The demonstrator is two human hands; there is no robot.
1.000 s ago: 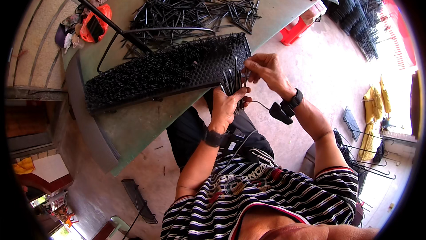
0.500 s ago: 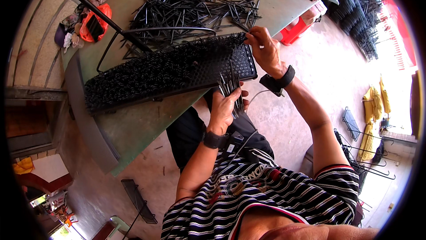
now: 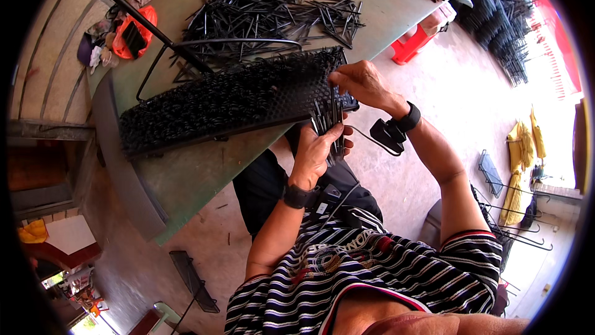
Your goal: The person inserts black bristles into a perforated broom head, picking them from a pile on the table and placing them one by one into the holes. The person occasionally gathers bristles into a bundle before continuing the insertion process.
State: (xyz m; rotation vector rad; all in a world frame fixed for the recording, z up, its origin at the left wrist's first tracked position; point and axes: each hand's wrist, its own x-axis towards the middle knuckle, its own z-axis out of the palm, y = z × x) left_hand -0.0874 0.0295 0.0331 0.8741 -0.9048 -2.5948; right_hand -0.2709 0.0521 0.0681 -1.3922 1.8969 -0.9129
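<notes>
My left hand (image 3: pixel 312 156) is wrapped round a bundle of thin black strips (image 3: pixel 327 117), their ends sticking up beside the near right edge of a long black perforated frame (image 3: pixel 296 104). Curled black loops (image 3: pixel 192 105) cover most of that frame, while bare holes show at its right part. Over the right end is my right hand (image 3: pixel 367 84), thumb and fingers pinched together just above the bundle. A single dark strip seems to hang from the pinch, touching or close to the bundle's tops.
A large heap of loose black strips (image 3: pixel 260 9) lies behind the frame on the green table (image 3: pixel 207 177). A black metal rod (image 3: pixel 127 9) rises at the left. Beyond the table's right edge stands a red stool (image 3: pixel 410 47). An orange bag (image 3: pixel 144 22) sits far left.
My right hand has come down from the frame's far right corner toward the bundle. My left hand has barely moved and keeps hold of the strips.
</notes>
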